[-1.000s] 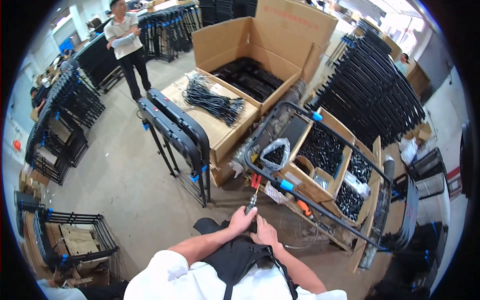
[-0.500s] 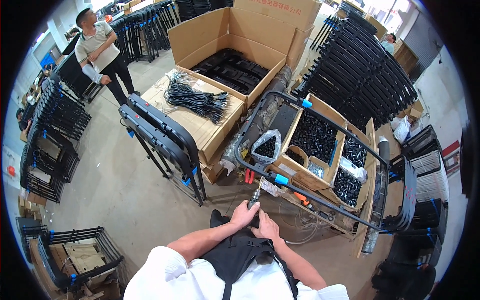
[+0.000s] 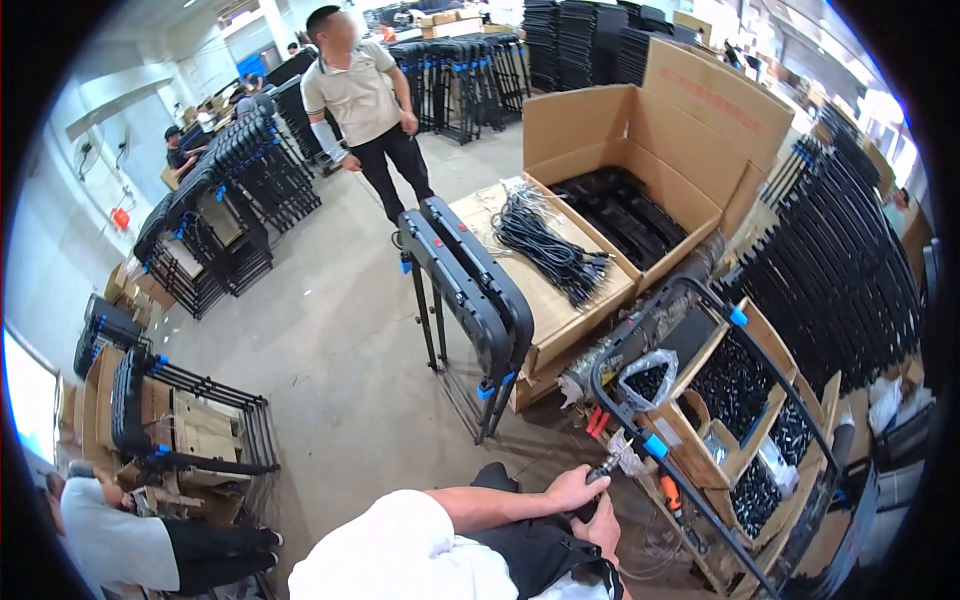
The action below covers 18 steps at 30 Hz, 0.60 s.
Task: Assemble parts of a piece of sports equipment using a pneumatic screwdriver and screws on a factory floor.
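My left hand (image 3: 575,490) is closed around a dark drill (image 3: 604,468) with a metal chuck, which points ahead and a little right. Just behind it, my right hand (image 3: 602,528) wraps the lower part of the drill, its fingers partly hidden. Beyond the chuck lies a black tubular frame (image 3: 690,475) with blue sleeves, resting across the wooden parts bin (image 3: 690,455). Red-handled pliers (image 3: 598,421) lie close to the chuck. An orange-and-black screwdriver-like tool (image 3: 671,492) sits beside the frame's near bar.
Folded black frames (image 3: 465,270) stand ahead on the floor. Behind them, bundled black cables (image 3: 550,240) lie on a carton next to an open cardboard box (image 3: 575,120). A person (image 3: 355,100) stands at the far left; another person (image 3: 120,525) is at the lower left.
My view has turned left, so the bench and my hands appear farther right. Both hands stay on the drill. A person at the lower left has come into view.
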Each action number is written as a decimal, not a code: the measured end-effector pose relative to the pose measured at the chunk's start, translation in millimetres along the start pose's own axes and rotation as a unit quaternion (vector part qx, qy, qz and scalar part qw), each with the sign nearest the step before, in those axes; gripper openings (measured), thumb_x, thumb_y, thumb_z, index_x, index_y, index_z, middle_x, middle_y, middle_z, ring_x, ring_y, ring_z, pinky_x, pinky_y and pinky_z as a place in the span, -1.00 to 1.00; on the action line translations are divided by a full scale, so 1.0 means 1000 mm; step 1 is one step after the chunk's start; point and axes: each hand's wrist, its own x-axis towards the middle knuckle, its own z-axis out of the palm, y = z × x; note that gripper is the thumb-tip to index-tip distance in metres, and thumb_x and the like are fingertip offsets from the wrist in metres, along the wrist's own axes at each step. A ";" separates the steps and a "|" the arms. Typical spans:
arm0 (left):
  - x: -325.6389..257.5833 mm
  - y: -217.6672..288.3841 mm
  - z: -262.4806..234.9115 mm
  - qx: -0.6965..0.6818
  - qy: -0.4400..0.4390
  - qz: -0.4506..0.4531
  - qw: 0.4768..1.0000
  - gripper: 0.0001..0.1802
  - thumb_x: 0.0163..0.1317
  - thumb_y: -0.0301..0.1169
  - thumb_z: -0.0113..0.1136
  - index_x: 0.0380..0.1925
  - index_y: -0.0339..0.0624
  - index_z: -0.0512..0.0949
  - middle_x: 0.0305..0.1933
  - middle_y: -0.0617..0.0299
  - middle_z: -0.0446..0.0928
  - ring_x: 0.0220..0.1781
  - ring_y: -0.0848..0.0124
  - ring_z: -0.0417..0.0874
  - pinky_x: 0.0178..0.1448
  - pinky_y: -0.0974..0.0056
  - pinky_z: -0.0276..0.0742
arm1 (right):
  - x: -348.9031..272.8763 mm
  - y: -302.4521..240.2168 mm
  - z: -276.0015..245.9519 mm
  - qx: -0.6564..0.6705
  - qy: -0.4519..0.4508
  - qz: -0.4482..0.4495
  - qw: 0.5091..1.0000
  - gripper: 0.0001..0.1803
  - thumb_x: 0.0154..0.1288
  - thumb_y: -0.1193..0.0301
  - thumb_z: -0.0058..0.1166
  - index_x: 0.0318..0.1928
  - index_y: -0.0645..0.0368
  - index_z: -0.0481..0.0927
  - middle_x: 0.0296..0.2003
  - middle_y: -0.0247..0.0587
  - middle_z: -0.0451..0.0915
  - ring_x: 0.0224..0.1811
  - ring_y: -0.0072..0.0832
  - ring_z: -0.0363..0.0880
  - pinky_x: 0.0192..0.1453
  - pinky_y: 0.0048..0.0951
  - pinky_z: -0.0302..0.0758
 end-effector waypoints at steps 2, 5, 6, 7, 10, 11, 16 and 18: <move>0.003 0.003 -0.002 0.001 0.003 -0.001 1.000 -0.17 0.43 0.31 0.16 0.11 -0.38 0.61 0.02 -0.31 0.72 0.12 -0.18 0.76 0.20 -0.08 0.63 | 0.004 0.006 0.005 -0.007 0.005 -0.008 1.000 0.02 0.08 0.19 0.44 0.54 0.15 0.28 0.26 0.20 0.60 0.26 0.18 0.63 0.32 0.08 0.58; 0.005 -0.003 -0.005 0.004 0.028 0.001 1.000 -0.17 0.41 0.33 0.15 0.05 -0.36 0.61 -0.01 -0.31 0.72 0.09 -0.19 0.77 0.18 -0.11 0.64 | 0.010 -0.001 0.005 -0.017 0.004 -0.018 1.000 0.02 0.08 0.21 0.45 0.54 0.16 0.27 0.25 0.21 0.60 0.26 0.18 0.62 0.31 0.09 0.57; 0.007 -0.003 -0.005 0.005 0.051 0.007 0.999 -0.18 0.40 0.36 0.14 -0.01 -0.34 0.62 -0.04 -0.31 0.73 0.07 -0.21 0.77 0.16 -0.14 0.64 | 0.013 -0.005 0.005 -0.021 0.001 -0.021 1.000 0.02 0.08 0.22 0.45 0.54 0.17 0.27 0.24 0.21 0.60 0.26 0.18 0.62 0.32 0.09 0.57; 0.007 -0.001 -0.003 0.005 0.046 0.016 0.999 -0.18 0.40 0.36 0.14 -0.01 -0.34 0.62 -0.04 -0.31 0.73 0.07 -0.21 0.77 0.16 -0.14 0.64 | 0.013 -0.002 0.005 -0.024 0.000 -0.015 1.000 0.03 0.08 0.20 0.47 0.54 0.17 0.26 0.27 0.22 0.59 0.27 0.18 0.61 0.32 0.08 0.57; 0.009 -0.004 -0.002 0.007 0.024 0.000 1.000 -0.18 0.39 0.34 0.17 0.06 -0.33 0.63 -0.01 -0.27 0.73 0.10 -0.15 0.77 0.18 -0.07 0.65 | 0.010 0.003 0.005 -0.017 0.005 -0.026 1.000 0.05 0.08 0.16 0.50 0.53 0.17 0.27 0.28 0.22 0.59 0.28 0.18 0.61 0.32 0.07 0.57; 0.014 -0.017 0.002 -0.001 0.040 0.010 0.999 -0.18 0.38 0.35 0.18 0.03 -0.33 0.63 -0.02 -0.27 0.73 0.08 -0.15 0.78 0.16 -0.07 0.65 | 0.013 0.006 0.008 -0.017 -0.002 -0.041 0.999 0.08 0.07 0.12 0.53 0.53 0.17 0.26 0.27 0.22 0.59 0.28 0.17 0.61 0.32 0.07 0.57; 0.003 -0.010 0.008 -0.005 -0.003 -0.010 1.000 -0.17 0.36 0.41 0.15 -0.05 -0.27 0.64 -0.05 -0.27 0.73 0.08 -0.18 0.77 0.18 -0.11 0.64 | 0.014 0.048 0.031 0.009 -0.086 -0.025 0.996 0.04 0.41 0.07 0.22 0.70 0.16 -0.01 0.57 0.31 0.27 0.54 0.25 0.33 0.54 0.05 0.39; 0.001 -0.001 0.000 -0.002 0.010 -0.008 1.000 -0.17 0.36 0.41 0.15 -0.05 -0.27 0.64 -0.05 -0.26 0.74 0.08 -0.17 0.78 0.17 -0.11 0.64 | 0.019 0.053 0.038 -0.009 -0.070 -0.024 0.997 0.03 0.39 0.01 0.22 0.69 0.17 0.06 0.54 0.34 0.30 0.54 0.25 0.33 0.51 0.05 0.40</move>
